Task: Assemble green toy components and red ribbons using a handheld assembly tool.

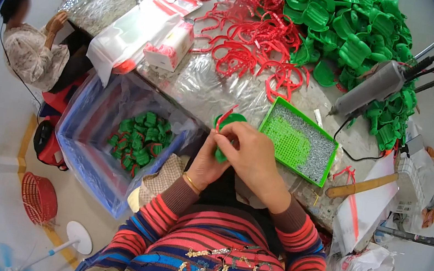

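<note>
A green plastic piece [228, 119] with a red strip [223, 118] across it is held between my two hands, close to the table edge. My left hand [203, 162] is closed around it from below and the left. On the right, my right hand [254, 154] pinches the strip and the piece with thumb and fingers. The fingers hide most of the piece's lower part. Just right of my right hand lies a bright green tray [328, 173] with a layer of tiny silvery metal parts.
Loose red strips [233, 57] and a heap of green plastic pieces [352, 38] cover the far table. A grey corded tool [370, 89] with a thin tip stands over the tray's right. A lined blue crate [94, 182] at left holds green-and-red pieces. Another person [34, 54] sits far left.
</note>
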`<state>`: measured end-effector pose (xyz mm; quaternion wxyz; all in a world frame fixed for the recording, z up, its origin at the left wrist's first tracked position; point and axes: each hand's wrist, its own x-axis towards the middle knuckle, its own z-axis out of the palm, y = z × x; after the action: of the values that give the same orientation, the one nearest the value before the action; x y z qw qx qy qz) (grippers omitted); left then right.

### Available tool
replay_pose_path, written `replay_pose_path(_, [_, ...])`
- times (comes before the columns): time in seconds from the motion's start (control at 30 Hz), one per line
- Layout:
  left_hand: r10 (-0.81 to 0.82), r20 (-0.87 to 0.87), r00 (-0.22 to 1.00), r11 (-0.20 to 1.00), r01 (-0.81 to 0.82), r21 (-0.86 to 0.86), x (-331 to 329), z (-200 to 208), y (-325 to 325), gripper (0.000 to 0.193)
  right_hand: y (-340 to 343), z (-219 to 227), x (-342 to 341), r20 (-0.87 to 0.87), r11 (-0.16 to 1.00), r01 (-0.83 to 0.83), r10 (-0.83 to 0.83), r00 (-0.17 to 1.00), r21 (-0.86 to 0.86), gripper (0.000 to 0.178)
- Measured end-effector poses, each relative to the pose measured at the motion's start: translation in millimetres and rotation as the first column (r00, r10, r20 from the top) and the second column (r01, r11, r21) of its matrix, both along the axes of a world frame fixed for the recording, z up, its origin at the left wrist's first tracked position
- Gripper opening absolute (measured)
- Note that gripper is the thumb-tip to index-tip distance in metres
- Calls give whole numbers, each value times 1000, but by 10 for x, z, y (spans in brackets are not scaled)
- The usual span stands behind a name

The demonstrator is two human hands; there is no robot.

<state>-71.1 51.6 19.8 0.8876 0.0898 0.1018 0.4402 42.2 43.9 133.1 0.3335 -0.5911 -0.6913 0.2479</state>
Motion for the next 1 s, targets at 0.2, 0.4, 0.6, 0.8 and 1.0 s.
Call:
replay_pose_path(0.2, [-46, 55, 997, 982, 55, -182, 52, 86, -44, 75, 30, 172, 300, 11, 990, -108, 107, 994, 88, 15])
replay_pose_path(0.4, [-251, -12, 968, 968, 251, -5, 100, 229, 34, 76, 321, 169, 527, 306, 892, -179, 49, 951, 415, 16])
replay_pose_path(0.6, [-360, -24, 933, 933, 360, -8, 91, 316, -5, 69, 340, 95, 597, 452, 902, -335, 187, 872, 274, 15])
replay_pose_path(0.8, [-342, 48, 939, 930, 345, -127, 111, 180, -23, 67, 244, 244, 678, 391, 888, -232, 66, 918, 396, 13])
replay_pose_path(1.0, [-177, -76, 981, 984, 179, 16, 116, 252, -191, 70, -81, 39, 882, -304, 948, 186, -263, 916, -260, 10])
